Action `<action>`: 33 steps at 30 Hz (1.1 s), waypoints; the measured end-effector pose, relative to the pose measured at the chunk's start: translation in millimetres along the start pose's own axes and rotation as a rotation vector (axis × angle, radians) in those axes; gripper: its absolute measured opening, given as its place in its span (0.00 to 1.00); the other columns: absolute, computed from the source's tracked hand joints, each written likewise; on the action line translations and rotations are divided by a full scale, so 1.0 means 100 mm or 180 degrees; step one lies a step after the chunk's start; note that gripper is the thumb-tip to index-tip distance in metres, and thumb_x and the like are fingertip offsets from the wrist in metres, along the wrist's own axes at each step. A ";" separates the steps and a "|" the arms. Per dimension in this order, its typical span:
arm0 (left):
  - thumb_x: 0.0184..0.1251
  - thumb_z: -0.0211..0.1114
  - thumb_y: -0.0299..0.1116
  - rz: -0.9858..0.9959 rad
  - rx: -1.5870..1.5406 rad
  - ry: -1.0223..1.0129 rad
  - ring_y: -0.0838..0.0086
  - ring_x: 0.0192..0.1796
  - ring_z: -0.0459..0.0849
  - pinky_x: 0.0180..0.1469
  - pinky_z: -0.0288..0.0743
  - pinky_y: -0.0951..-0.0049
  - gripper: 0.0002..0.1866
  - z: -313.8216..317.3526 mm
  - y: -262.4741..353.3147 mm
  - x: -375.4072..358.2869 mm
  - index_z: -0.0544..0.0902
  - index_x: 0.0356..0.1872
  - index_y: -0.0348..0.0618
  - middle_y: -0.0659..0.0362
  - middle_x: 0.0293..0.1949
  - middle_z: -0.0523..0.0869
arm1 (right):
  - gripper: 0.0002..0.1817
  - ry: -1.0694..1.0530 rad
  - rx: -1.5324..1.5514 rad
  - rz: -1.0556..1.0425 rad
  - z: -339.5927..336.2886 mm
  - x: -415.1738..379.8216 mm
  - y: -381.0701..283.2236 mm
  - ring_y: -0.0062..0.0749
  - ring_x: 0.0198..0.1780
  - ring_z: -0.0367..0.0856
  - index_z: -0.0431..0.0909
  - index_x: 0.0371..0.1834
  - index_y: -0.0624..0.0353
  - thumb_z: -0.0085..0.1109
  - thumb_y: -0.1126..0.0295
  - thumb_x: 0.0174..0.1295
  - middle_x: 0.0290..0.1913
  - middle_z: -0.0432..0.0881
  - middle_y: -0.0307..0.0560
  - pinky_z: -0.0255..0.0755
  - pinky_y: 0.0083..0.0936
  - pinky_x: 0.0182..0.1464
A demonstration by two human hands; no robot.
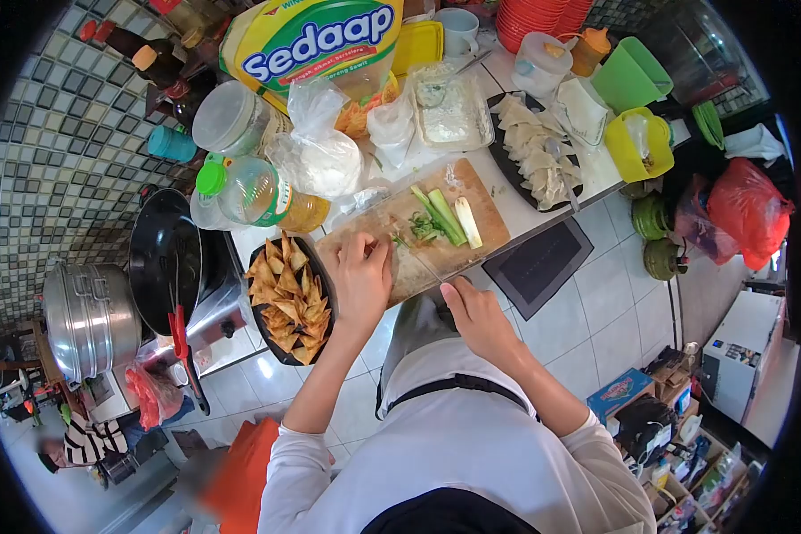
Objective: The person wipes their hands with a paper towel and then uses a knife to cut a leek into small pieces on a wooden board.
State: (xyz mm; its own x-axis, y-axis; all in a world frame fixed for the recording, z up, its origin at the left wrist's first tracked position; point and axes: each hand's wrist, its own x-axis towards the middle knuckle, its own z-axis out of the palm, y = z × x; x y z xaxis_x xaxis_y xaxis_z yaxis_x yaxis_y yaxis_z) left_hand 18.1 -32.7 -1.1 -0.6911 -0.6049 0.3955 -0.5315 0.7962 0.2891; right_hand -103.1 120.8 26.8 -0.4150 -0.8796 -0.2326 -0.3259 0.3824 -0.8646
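Note:
A wooden cutting board (485, 191) lies at the counter's front edge. My right hand (479, 319) grips a knife (425, 263) by its handle, the thin blade slanting over the board's near side. On the board's left part, my left hand (363, 274) is closed with bent fingertips pressed together; what they hold, if anything, is hidden. Chopped green pieces (425, 226) lie to the right of those fingertips. Beside them rest green onion stalks (449, 218) and a pale white stalk (467, 222). A black plate (260, 311) of folded, fried triangular pastries (289, 298) stands left of my left hand.
Behind the board stand an oil bottle (249, 200), a bag of white powder (329, 165) and a clear tub (454, 120). Wrappers (534, 147) lie on a dark tray to the right. A black wok (156, 258) and metal pot (89, 316) are left. Another person (249, 467) is at lower left.

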 end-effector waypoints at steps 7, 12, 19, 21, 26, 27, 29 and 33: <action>0.56 0.69 0.30 -0.0289 -0.0215 0.0187 0.68 0.35 0.76 0.47 0.63 0.61 0.05 0.03 0.01 -0.06 0.86 0.34 0.45 0.62 0.27 0.74 | 0.18 0.0005 -0.0090 -0.0031 0.07 -0.01 0.04 0.68 0.26 0.76 0.69 0.36 0.68 0.43 0.60 0.72 0.19 0.75 0.69 0.68 0.53 0.27; 0.55 0.70 0.32 -0.0316 -0.0105 0.0190 0.68 0.35 0.75 0.47 0.63 0.60 0.05 0.02 0.05 -0.04 0.86 0.32 0.47 0.63 0.28 0.74 | 0.20 -0.0033 -0.0842 0.0160 0.03 0.01 -0.11 0.65 0.25 0.78 0.69 0.37 0.67 0.42 0.57 0.72 0.19 0.77 0.66 0.72 0.52 0.27; 0.54 0.70 0.33 -0.0365 -0.0102 0.0172 0.67 0.35 0.74 0.47 0.62 0.58 0.04 0.03 0.04 -0.03 0.85 0.29 0.47 0.63 0.28 0.74 | 0.20 -0.0170 -0.0968 0.0234 0.03 0.11 -0.19 0.64 0.26 0.79 0.70 0.38 0.66 0.41 0.56 0.73 0.20 0.78 0.65 0.73 0.53 0.28; 0.54 0.70 0.32 -0.0439 -0.0167 0.0090 0.67 0.36 0.75 0.47 0.62 0.60 0.05 0.00 0.05 -0.02 0.85 0.31 0.46 0.63 0.28 0.75 | 0.20 -0.0285 -0.0978 0.0330 0.04 0.15 -0.20 0.64 0.27 0.80 0.70 0.38 0.66 0.41 0.56 0.73 0.21 0.78 0.66 0.74 0.52 0.28; 0.54 0.70 0.30 -0.0549 -0.0308 -0.0058 0.67 0.37 0.75 0.47 0.63 0.63 0.05 -0.02 0.05 0.01 0.85 0.33 0.45 0.62 0.29 0.76 | 0.21 -0.0286 -0.0962 0.0247 0.08 0.27 -0.19 0.64 0.28 0.80 0.70 0.38 0.66 0.41 0.56 0.73 0.22 0.79 0.66 0.74 0.53 0.29; 0.54 0.70 0.32 -0.0543 -0.0348 -0.0008 0.67 0.36 0.75 0.47 0.62 0.62 0.05 -0.01 0.05 0.01 0.85 0.31 0.46 0.62 0.28 0.75 | 0.21 -0.0277 -0.0990 0.0218 0.09 0.29 -0.20 0.64 0.28 0.80 0.70 0.38 0.65 0.41 0.55 0.73 0.22 0.79 0.67 0.74 0.53 0.29; 0.54 0.70 0.33 -0.0551 -0.0393 0.0033 0.67 0.34 0.74 0.46 0.61 0.60 0.04 0.01 0.05 0.00 0.84 0.29 0.47 0.63 0.27 0.74 | 0.20 -0.0193 -0.1023 0.0146 0.13 0.32 -0.17 0.64 0.28 0.80 0.71 0.37 0.65 0.41 0.56 0.72 0.21 0.78 0.67 0.74 0.53 0.28; 0.54 0.70 0.33 -0.0532 -0.0294 0.0133 0.68 0.35 0.75 0.47 0.62 0.60 0.05 0.04 0.05 -0.02 0.85 0.31 0.47 0.63 0.27 0.74 | 0.20 -0.0178 -0.1162 0.0180 0.08 0.23 -0.18 0.64 0.26 0.80 0.71 0.36 0.65 0.42 0.57 0.72 0.19 0.77 0.66 0.74 0.52 0.27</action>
State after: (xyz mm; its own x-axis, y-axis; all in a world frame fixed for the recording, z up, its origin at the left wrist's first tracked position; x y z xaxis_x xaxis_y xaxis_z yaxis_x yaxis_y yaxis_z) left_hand 15.0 -27.2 -3.9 -0.5750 -0.7295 0.3704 -0.5886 0.6833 0.4320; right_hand -100.1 91.7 33.5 -0.3972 -0.8644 -0.3083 -0.5894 0.4978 -0.6362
